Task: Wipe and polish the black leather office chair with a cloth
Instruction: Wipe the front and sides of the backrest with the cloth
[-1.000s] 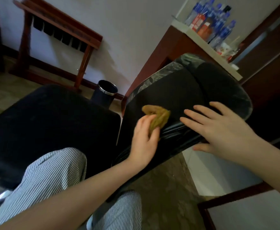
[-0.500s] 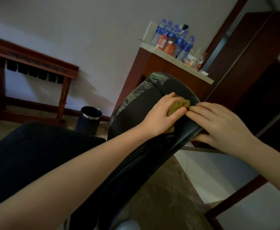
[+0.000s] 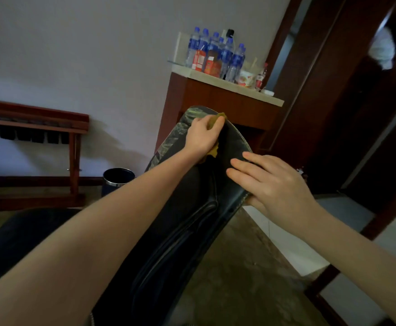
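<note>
The black leather chair (image 3: 187, 222) slants upward under the right hand (image 3: 274, 184), its top edge worn and flaking. A crumpled mustard cloth (image 3: 216, 119), bunched in the left hand (image 3: 201, 136), presses against that edge.

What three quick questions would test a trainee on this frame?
1. True or false: the left hand holds the cloth near the top of the chair.
2. The right hand: A) lies with straight fingers on the chair's edge; B) holds a bottle; C) is out of view.
3. What stands crowded on the cabinet behind the chair?
Key: 1 true; 2 A; 3 bottles.
</note>
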Demonstrator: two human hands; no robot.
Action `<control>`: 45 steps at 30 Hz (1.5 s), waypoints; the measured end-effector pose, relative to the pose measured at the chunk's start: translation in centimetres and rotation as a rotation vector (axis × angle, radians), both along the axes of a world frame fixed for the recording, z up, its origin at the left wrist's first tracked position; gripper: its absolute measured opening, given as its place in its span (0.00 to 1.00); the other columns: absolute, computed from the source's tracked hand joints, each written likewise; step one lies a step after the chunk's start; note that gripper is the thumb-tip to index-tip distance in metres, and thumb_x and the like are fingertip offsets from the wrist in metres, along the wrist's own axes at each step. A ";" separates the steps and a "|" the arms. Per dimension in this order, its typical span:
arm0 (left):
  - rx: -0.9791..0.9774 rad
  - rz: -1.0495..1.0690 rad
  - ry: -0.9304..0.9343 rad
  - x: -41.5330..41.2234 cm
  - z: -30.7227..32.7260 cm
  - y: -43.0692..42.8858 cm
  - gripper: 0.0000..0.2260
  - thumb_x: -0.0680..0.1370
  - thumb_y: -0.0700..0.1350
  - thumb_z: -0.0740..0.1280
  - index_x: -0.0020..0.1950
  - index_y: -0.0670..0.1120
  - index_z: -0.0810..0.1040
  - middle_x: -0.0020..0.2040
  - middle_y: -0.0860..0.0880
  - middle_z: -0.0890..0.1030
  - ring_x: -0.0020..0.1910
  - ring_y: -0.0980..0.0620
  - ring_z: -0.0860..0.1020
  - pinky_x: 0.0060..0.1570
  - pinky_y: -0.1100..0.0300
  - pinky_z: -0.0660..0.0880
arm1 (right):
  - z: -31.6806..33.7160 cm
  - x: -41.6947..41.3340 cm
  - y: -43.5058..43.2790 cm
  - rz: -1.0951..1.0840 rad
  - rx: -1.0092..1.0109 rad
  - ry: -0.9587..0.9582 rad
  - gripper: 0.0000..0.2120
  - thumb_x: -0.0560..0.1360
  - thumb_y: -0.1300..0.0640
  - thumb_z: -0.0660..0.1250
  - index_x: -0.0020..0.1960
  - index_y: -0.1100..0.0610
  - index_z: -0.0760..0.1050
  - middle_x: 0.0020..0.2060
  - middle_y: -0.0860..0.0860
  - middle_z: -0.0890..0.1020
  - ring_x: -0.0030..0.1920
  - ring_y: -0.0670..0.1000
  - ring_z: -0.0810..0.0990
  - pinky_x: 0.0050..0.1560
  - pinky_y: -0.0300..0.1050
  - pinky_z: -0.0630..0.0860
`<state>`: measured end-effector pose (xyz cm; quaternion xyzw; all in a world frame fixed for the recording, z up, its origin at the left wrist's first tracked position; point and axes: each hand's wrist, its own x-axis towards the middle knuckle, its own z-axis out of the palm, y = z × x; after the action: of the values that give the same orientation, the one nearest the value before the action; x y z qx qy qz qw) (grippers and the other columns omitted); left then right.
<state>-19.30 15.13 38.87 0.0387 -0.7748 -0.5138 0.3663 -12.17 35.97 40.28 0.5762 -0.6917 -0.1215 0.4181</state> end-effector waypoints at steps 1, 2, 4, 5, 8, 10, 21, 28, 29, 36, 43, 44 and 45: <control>0.005 -0.027 0.008 0.3 -0.2 0.2 0.17 0.76 0.61 0.57 0.50 0.51 0.77 0.54 0.42 0.78 0.54 0.44 0.76 0.52 0.53 0.69 | 0.0 0.0 0.0 0.004 -0.006 -0.002 0.26 0.60 0.60 0.80 0.57 0.59 0.79 0.55 0.56 0.81 0.58 0.58 0.79 0.61 0.48 0.66; -0.007 -0.063 0.015 0.9 -0.3 0.4 0.17 0.77 0.59 0.57 0.56 0.51 0.78 0.58 0.44 0.76 0.57 0.48 0.73 0.56 0.54 0.67 | 0.0 0.0 0.1 0.008 -0.009 0.000 0.25 0.60 0.61 0.80 0.57 0.60 0.79 0.55 0.56 0.81 0.58 0.58 0.79 0.61 0.48 0.65; -0.065 -0.144 0.054 2.5 -0.5 0.9 0.15 0.81 0.51 0.57 0.64 0.48 0.75 0.61 0.47 0.73 0.60 0.54 0.69 0.61 0.60 0.63 | 0.1 0.0 0.1 0.026 -0.024 0.010 0.24 0.62 0.60 0.79 0.56 0.60 0.79 0.55 0.56 0.82 0.57 0.58 0.79 0.61 0.47 0.66; -0.100 -0.196 0.085 3.5 -0.5 1.3 0.14 0.81 0.48 0.58 0.64 0.46 0.75 0.60 0.48 0.72 0.60 0.55 0.69 0.62 0.62 0.63 | 0.0 0.0 0.1 0.038 -0.032 0.014 0.21 0.64 0.60 0.77 0.56 0.60 0.79 0.55 0.55 0.82 0.57 0.58 0.79 0.61 0.47 0.66; -0.198 -0.337 0.174 6.6 -1.1 2.3 0.14 0.79 0.47 0.59 0.62 0.44 0.75 0.57 0.49 0.70 0.59 0.56 0.69 0.63 0.64 0.63 | 0.0 0.0 0.3 0.059 -0.024 0.021 0.15 0.71 0.58 0.67 0.57 0.59 0.79 0.55 0.55 0.82 0.57 0.58 0.79 0.60 0.48 0.67; -0.259 -0.364 0.216 7.8 -2.0 2.6 0.17 0.78 0.51 0.57 0.64 0.46 0.73 0.58 0.50 0.70 0.61 0.58 0.68 0.65 0.65 0.62 | 0.7 0.2 0.3 0.019 0.053 0.023 0.17 0.73 0.52 0.63 0.58 0.59 0.79 0.55 0.55 0.82 0.57 0.57 0.79 0.60 0.49 0.70; -0.203 -0.119 0.232 4.5 -3.5 1.6 0.20 0.78 0.56 0.54 0.67 0.52 0.69 0.61 0.47 0.73 0.64 0.51 0.67 0.66 0.49 0.65 | 7.6 -2.0 -4.5 -0.258 0.079 -0.521 0.18 0.78 0.44 0.55 0.65 0.46 0.72 0.61 0.44 0.76 0.63 0.47 0.71 0.65 0.51 0.65; -0.196 -0.027 0.127 -1.1 -2.4 -1.0 0.19 0.79 0.50 0.56 0.68 0.46 0.71 0.63 0.43 0.72 0.64 0.44 0.68 0.65 0.47 0.64 | 8.1 -7.8 -10.7 -0.453 -0.009 -0.575 0.17 0.78 0.46 0.57 0.64 0.48 0.70 0.58 0.49 0.77 0.59 0.53 0.74 0.58 0.50 0.68; -0.184 -0.012 0.099 -2.1 -2.4 -1.5 0.18 0.79 0.49 0.57 0.68 0.45 0.70 0.64 0.42 0.71 0.64 0.43 0.68 0.65 0.48 0.64 | 7.7 -8.3 -11.5 -0.478 -0.009 -0.526 0.19 0.77 0.46 0.57 0.66 0.48 0.68 0.60 0.50 0.77 0.60 0.54 0.74 0.59 0.51 0.66; -0.237 0.103 0.048 -8.1 -1.9 -5.1 0.15 0.81 0.47 0.56 0.66 0.47 0.72 0.63 0.44 0.74 0.65 0.44 0.67 0.63 0.51 0.61 | 5.8 -9.9 -13.1 -0.640 -0.010 -0.332 0.27 0.77 0.43 0.56 0.72 0.53 0.61 0.68 0.53 0.69 0.68 0.57 0.65 0.66 0.54 0.60; -0.073 0.185 -0.217 -11.6 -0.4 -7.5 0.18 0.82 0.51 0.52 0.70 0.47 0.67 0.68 0.40 0.66 0.66 0.39 0.65 0.65 0.50 0.61 | 5.6 -9.9 -13.5 -0.651 0.126 -0.362 0.21 0.77 0.45 0.57 0.67 0.52 0.71 0.64 0.52 0.73 0.65 0.54 0.67 0.66 0.52 0.61; -0.061 0.188 -0.236 -11.7 -0.3 -7.6 0.18 0.82 0.51 0.52 0.70 0.47 0.67 0.68 0.40 0.66 0.66 0.39 0.65 0.65 0.50 0.61 | 5.7 -9.8 -13.5 -0.649 0.131 -0.378 0.21 0.78 0.46 0.57 0.67 0.52 0.71 0.64 0.53 0.74 0.65 0.54 0.68 0.65 0.51 0.62; -0.054 0.186 -0.241 -11.7 -0.3 -7.6 0.18 0.83 0.51 0.52 0.70 0.46 0.66 0.68 0.40 0.66 0.66 0.38 0.65 0.65 0.50 0.61 | 5.7 -9.7 -13.4 -0.650 0.136 -0.398 0.21 0.78 0.46 0.57 0.68 0.51 0.70 0.65 0.53 0.73 0.65 0.54 0.69 0.65 0.50 0.63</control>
<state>-31.04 7.50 38.56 0.1616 -0.8197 -0.4484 0.3176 -21.90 22.54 46.00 0.3657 -0.8961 -0.1792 0.1764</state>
